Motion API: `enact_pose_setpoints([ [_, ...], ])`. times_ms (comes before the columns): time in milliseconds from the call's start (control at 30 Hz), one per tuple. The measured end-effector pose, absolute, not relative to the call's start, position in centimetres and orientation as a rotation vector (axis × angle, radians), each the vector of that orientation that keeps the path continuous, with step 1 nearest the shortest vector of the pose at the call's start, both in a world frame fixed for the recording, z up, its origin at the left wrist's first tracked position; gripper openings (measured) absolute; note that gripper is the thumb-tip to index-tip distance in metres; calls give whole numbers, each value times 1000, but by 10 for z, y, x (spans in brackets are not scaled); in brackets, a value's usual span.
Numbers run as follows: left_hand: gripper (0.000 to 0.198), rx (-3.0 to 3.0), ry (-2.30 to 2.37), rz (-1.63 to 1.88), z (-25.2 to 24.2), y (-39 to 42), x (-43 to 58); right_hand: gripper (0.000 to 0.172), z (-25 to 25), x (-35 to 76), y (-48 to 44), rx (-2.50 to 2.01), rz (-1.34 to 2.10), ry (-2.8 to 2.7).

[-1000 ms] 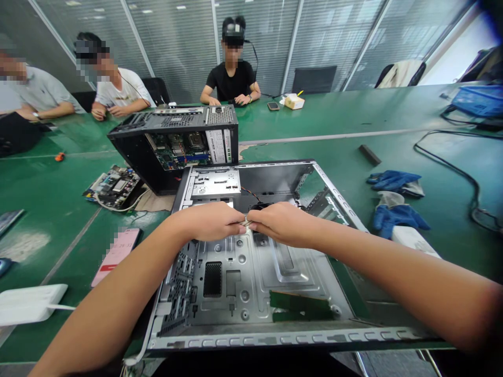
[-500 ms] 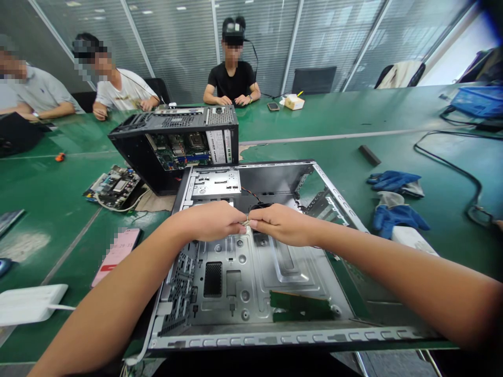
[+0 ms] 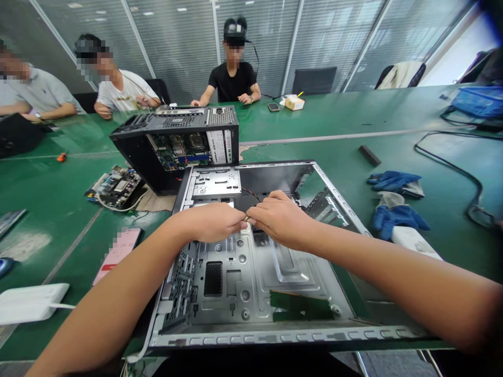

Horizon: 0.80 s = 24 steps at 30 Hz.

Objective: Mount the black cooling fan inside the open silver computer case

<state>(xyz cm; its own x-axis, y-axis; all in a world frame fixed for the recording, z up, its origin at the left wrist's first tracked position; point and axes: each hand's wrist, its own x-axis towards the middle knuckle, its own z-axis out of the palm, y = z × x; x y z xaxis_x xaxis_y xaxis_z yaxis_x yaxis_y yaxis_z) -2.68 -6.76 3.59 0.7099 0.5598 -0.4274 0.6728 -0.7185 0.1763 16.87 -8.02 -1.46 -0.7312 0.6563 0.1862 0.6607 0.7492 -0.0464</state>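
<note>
An open metal computer case (image 3: 275, 335) lies on its side in front of me. Over its middle, my left hand (image 3: 220, 222) and my right hand (image 3: 277, 217) meet fingertip to fingertip. Both are closed in a pinch on a small pale item between them, too small to make out. Behind the right hand, a thin dark and orange cable (image 3: 251, 193) runs inside the case. A green strip (image 3: 301, 306) shows at the case's near side.
A second black computer case (image 3: 137, 157) stands behind, beside a loose circuit board (image 3: 118, 186). A pink-screened phone (image 3: 118, 254) and white adapter (image 3: 33, 303) lie left. Blue gloves (image 3: 396, 217) and a black cable (image 3: 451, 162) lie right. Several people (image 3: 233, 78) sit across the green table (image 3: 330, 118).
My right hand has turned, its knuckles rising and its fingers curling more around the meeting point. My left hand stays almost in place. Across the table, one person's hands have moved apart.
</note>
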Motion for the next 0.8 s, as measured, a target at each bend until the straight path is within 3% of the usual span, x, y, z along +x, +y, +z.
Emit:
enact_pose_setpoints([
  [167, 49, 2600, 989, -462, 35, -67, -28, 34, -19, 166, -85, -1030, -290, -2677],
  [367, 47, 2593, 1000, -416, 34, -66, -29, 20, -24, 165, -87, -1057, -407, -2673],
  [800, 42, 2555, 947, -355, 33, -64, -31, 28, -20, 166, -87, -939, -351, -2721],
])
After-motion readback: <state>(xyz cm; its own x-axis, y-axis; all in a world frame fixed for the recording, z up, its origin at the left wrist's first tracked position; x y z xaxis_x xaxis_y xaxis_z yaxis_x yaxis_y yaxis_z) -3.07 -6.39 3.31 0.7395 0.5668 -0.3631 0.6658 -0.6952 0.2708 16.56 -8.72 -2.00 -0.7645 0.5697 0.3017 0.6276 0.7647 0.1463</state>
